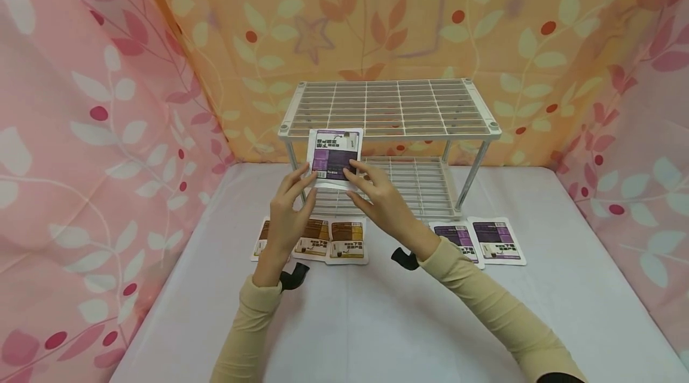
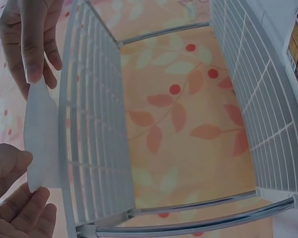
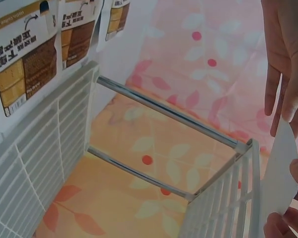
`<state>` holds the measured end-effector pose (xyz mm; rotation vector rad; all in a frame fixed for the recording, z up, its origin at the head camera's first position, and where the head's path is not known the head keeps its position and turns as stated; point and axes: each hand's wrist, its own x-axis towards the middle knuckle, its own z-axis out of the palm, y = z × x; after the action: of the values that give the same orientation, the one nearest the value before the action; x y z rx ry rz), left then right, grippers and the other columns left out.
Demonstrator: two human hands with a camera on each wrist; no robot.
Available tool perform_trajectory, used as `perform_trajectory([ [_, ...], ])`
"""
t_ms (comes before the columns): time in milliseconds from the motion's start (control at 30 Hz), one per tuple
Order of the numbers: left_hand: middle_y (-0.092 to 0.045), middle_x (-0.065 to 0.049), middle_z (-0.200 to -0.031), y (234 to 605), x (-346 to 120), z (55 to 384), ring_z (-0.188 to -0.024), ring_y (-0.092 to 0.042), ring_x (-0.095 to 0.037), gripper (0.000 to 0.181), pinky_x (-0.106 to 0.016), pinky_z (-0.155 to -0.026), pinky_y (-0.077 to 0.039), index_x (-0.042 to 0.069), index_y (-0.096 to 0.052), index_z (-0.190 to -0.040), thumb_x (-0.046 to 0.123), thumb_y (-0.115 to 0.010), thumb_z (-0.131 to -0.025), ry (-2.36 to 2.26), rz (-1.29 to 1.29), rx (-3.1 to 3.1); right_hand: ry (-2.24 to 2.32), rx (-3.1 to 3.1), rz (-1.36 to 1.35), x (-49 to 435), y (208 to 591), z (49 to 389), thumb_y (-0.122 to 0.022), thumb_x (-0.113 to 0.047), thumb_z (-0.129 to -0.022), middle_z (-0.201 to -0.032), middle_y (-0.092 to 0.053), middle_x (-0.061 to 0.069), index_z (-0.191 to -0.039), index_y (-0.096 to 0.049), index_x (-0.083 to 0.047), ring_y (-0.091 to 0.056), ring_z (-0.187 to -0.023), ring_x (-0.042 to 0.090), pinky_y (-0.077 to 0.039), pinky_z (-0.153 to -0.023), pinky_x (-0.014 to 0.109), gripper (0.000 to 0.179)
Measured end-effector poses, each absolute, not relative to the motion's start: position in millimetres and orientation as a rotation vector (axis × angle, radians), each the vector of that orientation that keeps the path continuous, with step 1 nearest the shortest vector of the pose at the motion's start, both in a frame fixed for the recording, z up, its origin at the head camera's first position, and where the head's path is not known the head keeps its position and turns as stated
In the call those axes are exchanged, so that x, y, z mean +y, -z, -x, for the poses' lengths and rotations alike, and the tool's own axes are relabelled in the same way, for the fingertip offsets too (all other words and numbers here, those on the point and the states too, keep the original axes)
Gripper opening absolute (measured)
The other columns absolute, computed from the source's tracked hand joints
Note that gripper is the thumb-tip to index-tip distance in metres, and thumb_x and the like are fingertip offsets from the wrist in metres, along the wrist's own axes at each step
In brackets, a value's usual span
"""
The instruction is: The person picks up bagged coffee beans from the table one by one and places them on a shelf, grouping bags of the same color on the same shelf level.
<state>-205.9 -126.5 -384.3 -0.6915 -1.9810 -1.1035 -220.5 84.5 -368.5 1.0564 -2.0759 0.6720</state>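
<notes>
Both hands hold a flat white pouch (image 1: 335, 158) with a purple printed label, its print upside down, in front of the rack's upper shelf. My left hand (image 1: 289, 212) pinches its lower left edge between thumb and fingers. On the lower right side, my right hand (image 1: 384, 197) grips it with thumb and fingertips. In the left wrist view the pouch (image 2: 40, 136) appears edge-on beside the white wire rack (image 2: 97, 124); whether they touch, I cannot tell. The right wrist view also shows the pouch (image 3: 280, 173) as a pale, unprinted side.
The two-tier rack (image 1: 390, 108) has metal posts (image 1: 473, 173) and a lower shelf (image 1: 420, 185). Several brown-labelled pouches (image 1: 347, 242) lie at front left, partly behind my left arm. Purple-labelled pouches (image 1: 496, 242) lie at right on the white table (image 1: 366, 323). Patterned cloth (image 1: 344, 24) hangs around.
</notes>
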Motion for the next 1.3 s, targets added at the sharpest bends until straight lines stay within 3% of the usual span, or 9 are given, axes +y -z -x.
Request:
perform_trajectory([
  [267, -0.056, -0.015, -0.127, 373, -128, 217, -0.117, -0.053, -0.030, 0.031, -0.039, -0.094, -0.046, 0.000, -0.062, -0.118, 0.000, -0.060, -0.087, 1.063, 0.669, -1.983, -0.675, -2.062, -1.055, 82, 356, 233, -0.064, -0.009, -0.086, -0.130, -0.050, 0.020, -0.123, -0.060, -0.004, -0.049, -0.118, 0.031, -0.043, -0.098, 0.040, 0.037],
  [733, -0.054, -0.017, -0.130, 355, -132, 242, -0.119, -0.052, -0.029, 0.030, -0.037, -0.097, -0.045, 0.000, -0.060, -0.121, 0.005, -0.054, -0.092, 0.999, 0.658, -2.026, -0.608, -2.086, -0.999, 72, 338, 252, -0.053, -0.012, -0.094, -0.131, -0.052, 0.019, -0.125, -0.059, -0.006, -0.052, -0.116, 0.032, -0.041, -0.099, 0.043, 0.032],
  [1300, -0.054, -0.019, -0.128, 331, -141, 271, -0.122, -0.050, -0.030, 0.030, -0.036, -0.101, -0.042, 0.001, -0.058, -0.123, 0.008, -0.046, -0.096, 0.879, 0.636, -2.102, -0.550, -2.207, -0.916, 60, 316, 276, -0.051, -0.016, -0.095, -0.130, -0.055, 0.013, -0.126, -0.059, -0.010, -0.055, -0.114, 0.029, -0.039, -0.099, 0.044, 0.032],
])
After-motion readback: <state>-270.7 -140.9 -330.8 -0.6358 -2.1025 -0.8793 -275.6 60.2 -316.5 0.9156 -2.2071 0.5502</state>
